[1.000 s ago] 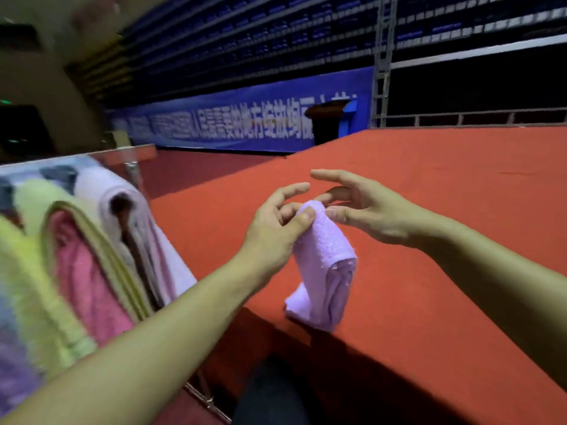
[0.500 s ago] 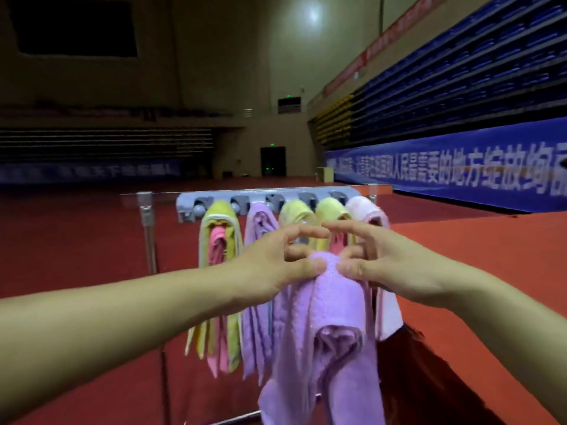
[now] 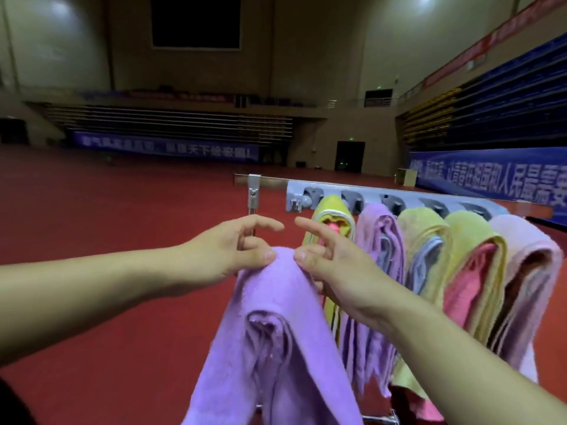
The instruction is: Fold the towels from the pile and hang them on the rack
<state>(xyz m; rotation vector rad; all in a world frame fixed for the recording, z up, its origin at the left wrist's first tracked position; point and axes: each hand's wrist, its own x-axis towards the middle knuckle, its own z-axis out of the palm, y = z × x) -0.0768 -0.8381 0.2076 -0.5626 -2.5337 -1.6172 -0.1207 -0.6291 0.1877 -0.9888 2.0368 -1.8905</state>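
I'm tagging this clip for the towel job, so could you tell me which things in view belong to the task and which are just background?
Part of the job:
- folded purple towel, pinched by left hand and right hand
- grey clip rack
- hung towels

Background:
- blue banners
- stands
- dark doorway

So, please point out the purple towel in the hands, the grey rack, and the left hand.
purple towel (image 3: 270,305): head view, front fold.
grey rack (image 3: 334,191): head view, bar between clips.
left hand (image 3: 228,253): head view, back of hand.
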